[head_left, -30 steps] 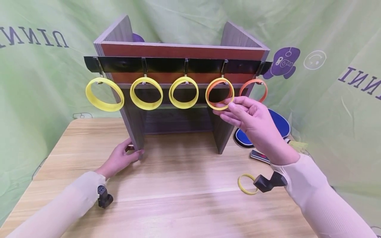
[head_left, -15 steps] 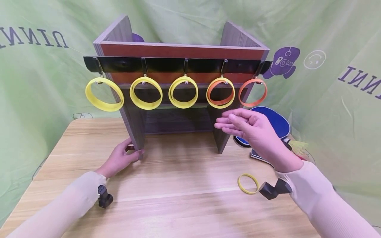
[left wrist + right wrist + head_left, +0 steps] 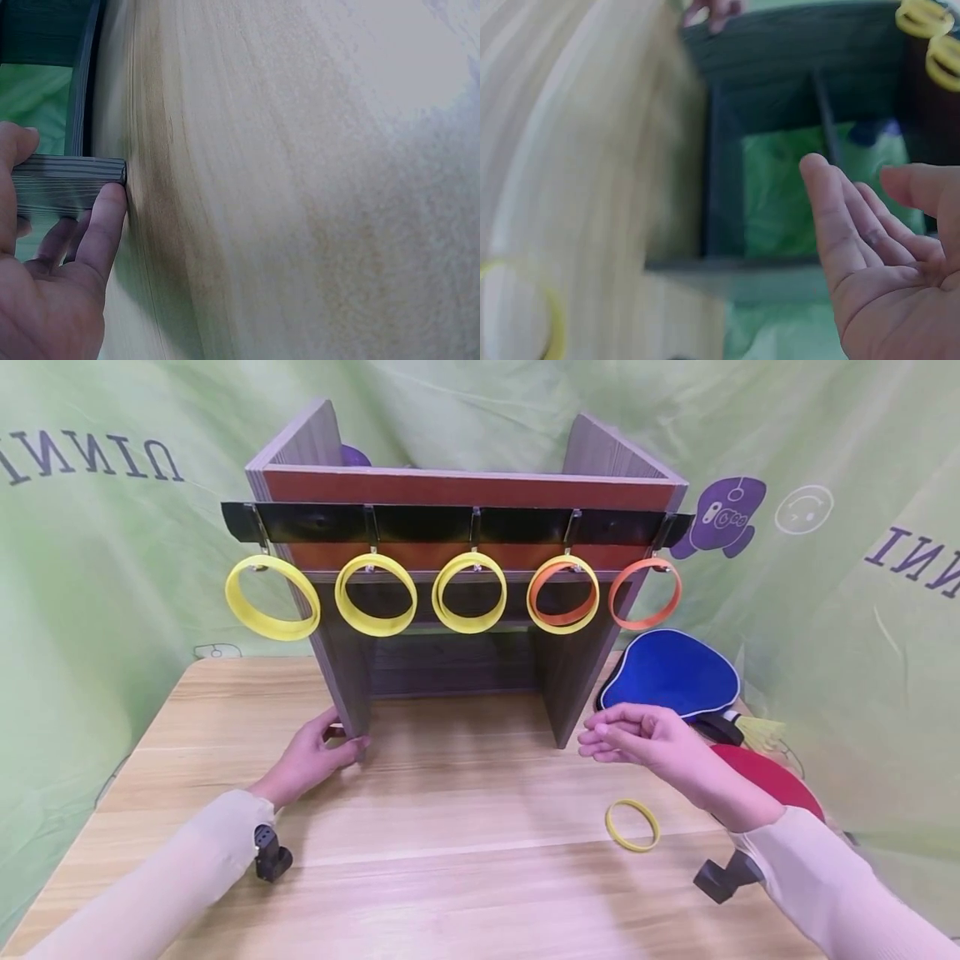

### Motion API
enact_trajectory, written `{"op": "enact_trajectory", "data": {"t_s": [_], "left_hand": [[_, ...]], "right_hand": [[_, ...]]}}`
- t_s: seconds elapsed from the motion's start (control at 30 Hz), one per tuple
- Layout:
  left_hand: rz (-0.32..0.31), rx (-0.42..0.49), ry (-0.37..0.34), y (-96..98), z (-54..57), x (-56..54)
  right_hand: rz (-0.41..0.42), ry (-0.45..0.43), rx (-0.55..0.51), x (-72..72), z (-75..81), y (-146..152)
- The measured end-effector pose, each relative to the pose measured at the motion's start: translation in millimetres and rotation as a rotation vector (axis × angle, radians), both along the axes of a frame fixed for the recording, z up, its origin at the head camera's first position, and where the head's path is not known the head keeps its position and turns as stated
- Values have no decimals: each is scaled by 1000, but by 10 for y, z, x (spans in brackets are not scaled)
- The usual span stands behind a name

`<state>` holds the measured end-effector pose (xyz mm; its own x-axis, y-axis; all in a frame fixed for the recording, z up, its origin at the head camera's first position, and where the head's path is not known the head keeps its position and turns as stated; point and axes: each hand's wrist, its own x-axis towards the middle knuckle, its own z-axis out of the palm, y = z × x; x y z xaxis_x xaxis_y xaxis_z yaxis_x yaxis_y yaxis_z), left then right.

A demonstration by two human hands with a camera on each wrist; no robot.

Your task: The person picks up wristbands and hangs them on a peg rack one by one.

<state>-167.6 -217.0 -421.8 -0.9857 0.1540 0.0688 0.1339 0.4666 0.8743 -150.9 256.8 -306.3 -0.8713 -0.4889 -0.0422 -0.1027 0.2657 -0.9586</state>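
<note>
A grey wood-grain shelf unit (image 3: 579, 652) stands on the table. My left hand (image 3: 311, 762) grips the lower front edge of its left side panel (image 3: 71, 180), thumb on one face and fingers on the other. Along the shelf's front runs a black hook strip (image 3: 420, 524). Yellow rings (image 3: 273, 628) hang from its left hooks; the fourth hook holds yellow and orange together, and an orange ring (image 3: 647, 625) hangs at the far right. My right hand (image 3: 648, 743) hovers in front of the right panel, fingers loosely bent and holding nothing. A yellow ring (image 3: 615, 835) lies on the table.
Behind my right hand lie a blue paddle case (image 3: 675, 672) and a shuttlecock (image 3: 759, 732). A red paddle (image 3: 768, 777) is partly covered by my right forearm. Green printed cloth (image 3: 862, 652) surrounds the wooden table (image 3: 450, 860).
My right hand has let go of the ring on the fourth hook and moved down and to the right, away from it. The left hand keeps its grip on the shelf.
</note>
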Motion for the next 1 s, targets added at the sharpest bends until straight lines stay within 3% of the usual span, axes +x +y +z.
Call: {"op": "enact_trajectory", "data": {"t_s": [0.23, 0.47, 0.57, 0.73, 1.0], "left_hand": [[-1, -9, 7, -3, -2, -9], [3, -12, 5, -7, -10, -8], [0, -13, 4, -4, -10, -10], [-3, -2, 1, -10, -24, -13], [-6, 8, 10, -15, -26, -18]], "right_hand": [[-68, 88, 220, -14, -234, 254], [-27, 278, 522, 40, -539, 431], [-16, 300, 621, 81, -648, 463], [-20, 286, 663, 151, -772, 517], [-71, 207, 669, 202, -831, 588]]}}
